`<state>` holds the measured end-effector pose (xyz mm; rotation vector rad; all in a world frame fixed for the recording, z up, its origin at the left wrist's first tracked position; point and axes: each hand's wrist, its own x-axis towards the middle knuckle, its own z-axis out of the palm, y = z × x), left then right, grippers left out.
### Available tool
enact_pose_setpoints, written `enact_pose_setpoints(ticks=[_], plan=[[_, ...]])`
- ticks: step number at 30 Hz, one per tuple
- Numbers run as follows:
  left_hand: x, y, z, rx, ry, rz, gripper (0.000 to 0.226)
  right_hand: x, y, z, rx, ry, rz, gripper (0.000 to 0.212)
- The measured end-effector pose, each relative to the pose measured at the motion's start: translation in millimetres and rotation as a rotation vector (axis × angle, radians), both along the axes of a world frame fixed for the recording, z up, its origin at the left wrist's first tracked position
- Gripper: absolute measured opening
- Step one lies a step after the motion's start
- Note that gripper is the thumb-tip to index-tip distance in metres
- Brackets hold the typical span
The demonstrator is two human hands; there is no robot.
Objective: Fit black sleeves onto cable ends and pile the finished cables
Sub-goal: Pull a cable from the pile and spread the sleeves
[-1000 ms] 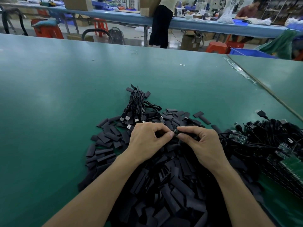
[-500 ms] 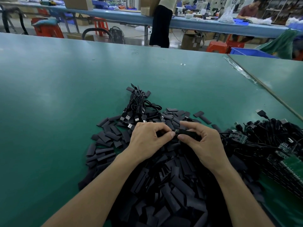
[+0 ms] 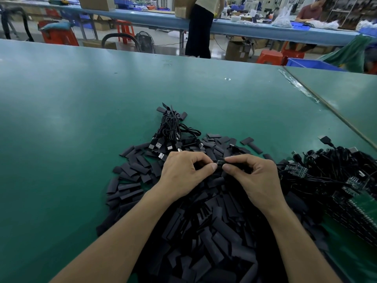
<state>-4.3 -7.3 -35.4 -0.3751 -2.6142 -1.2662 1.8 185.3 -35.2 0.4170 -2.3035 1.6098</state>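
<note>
My left hand (image 3: 186,170) and my right hand (image 3: 256,176) meet over a heap of flat black sleeves (image 3: 206,227). Between their fingertips sits a small black cable end (image 3: 220,162). My left thumb and fingers pinch one side of it, and my right thumb and forefinger pinch the other. Whether a sleeve is on it is hidden by the fingers. Just beyond my left hand lies a pile of black cables with USB plugs (image 3: 171,133). A tangle of black cables with small circuit boards (image 3: 336,172) lies to the right.
The green table (image 3: 81,119) stretches wide to the left and far side. A seam with a second green table (image 3: 334,111) runs at the right. Green circuit board panels (image 3: 359,211) lie at the right edge. A person stands beyond the far edge by a blue bench.
Both hands stay together over the sleeve heap. My right fingers have shifted slightly along the cable end; nothing else has moved.
</note>
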Motion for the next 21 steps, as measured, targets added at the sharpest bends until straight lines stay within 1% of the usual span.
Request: enact_pose_setpoints(ticks=[4, 9, 14, 21], plan=[[1.3, -0.3, 1.5, -0.002, 0.014, -0.005, 0.012, -0.7, -1.2, 0.6, -0.005, -0.007, -0.002, 0.027], [3.8, 2.2, 3.5, -0.015, 0.006, 0.004, 0.011, -0.8, -1.1, -0.2, 0.038, 0.013, -0.011, 0.023], [5.0, 2.9, 6.1, -0.011, -0.005, 0.005, 0.01, -2.1, 0.4, -1.0, 0.017, -0.009, -0.005, 0.021], [5.3, 3.3, 6.4, -0.001, -0.013, 0.006, 0.009, -0.2, -1.0, 1.1, 0.04, -0.031, 0.02, 0.029]])
